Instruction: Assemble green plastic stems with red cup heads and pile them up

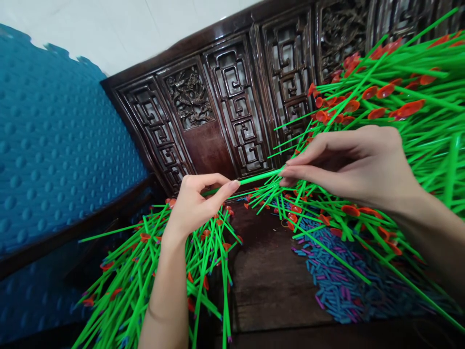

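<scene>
A bright green plastic stick runs between my two hands over the dark bench. My left hand pinches its left part between thumb and fingers. At its other end, the fingertips of my right hand are closed on it; what exactly lies under those fingertips is hidden. Below my left wrist spreads a pile of green sticks with red cup-shaped ends. A larger heap of such sticks rises behind and beside my right hand. Short blue and purple tube pieces lie loose below it.
The dark wooden seat shows between the piles. A carved wooden backrest stands behind my hands. Blue textured foam matting is at the left, and a pale tiled floor lies beyond.
</scene>
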### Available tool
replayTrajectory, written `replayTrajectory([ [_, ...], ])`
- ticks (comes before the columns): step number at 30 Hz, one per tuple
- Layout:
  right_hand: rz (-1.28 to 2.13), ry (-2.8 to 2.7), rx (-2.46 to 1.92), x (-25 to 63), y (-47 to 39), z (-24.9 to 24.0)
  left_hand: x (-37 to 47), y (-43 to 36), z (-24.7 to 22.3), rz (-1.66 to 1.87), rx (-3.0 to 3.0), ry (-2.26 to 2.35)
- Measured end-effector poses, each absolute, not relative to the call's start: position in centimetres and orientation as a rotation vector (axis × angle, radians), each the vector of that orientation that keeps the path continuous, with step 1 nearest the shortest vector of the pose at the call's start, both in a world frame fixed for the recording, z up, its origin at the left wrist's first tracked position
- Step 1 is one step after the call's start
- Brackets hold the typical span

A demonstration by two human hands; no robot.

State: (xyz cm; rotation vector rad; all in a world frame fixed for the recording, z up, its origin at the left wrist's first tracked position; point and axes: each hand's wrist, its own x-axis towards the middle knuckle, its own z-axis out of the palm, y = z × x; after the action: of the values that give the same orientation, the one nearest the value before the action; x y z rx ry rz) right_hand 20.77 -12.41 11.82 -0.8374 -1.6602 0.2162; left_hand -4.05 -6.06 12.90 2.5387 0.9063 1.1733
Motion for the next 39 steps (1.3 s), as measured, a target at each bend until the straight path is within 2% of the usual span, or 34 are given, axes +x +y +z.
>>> replayTrajectory([
  [5,0.196,-1.752,-0.895,19.5,-12.2,11.6,-2.8,-7.0,12.8,1.108,2.547,0.77],
  [11,0.07,-1.974,-0.726,18.5,-10.8,10.6,-2.0,-7.2,12.5,1.01,2.666,0.651],
  [19,0.465,-1.849,-0.723,18.4,-10.8,10.3,-2.6,-6.8,12.6,1.098,2.644,0.663],
  [22,0.514,-1.779,-0.71,18.0,-10.8,10.3,-2.7,-6.8,12.6,1.112,2.622,0.639],
  [25,0.426,-1.756,-0.735,17.8,-10.7,10.2,-2.7,-6.8,12.5,1.128,2.604,0.626],
  [32,-0.041,-1.811,-0.69,17.6,-11.0,9.9,-2.7,-6.7,12.3,1.144,2.567,0.634],
  [39,0.115,-1.891,-0.718,18.2,-11.3,10.3,-2.6,-6.9,12.5,1.118,2.615,0.582],
])
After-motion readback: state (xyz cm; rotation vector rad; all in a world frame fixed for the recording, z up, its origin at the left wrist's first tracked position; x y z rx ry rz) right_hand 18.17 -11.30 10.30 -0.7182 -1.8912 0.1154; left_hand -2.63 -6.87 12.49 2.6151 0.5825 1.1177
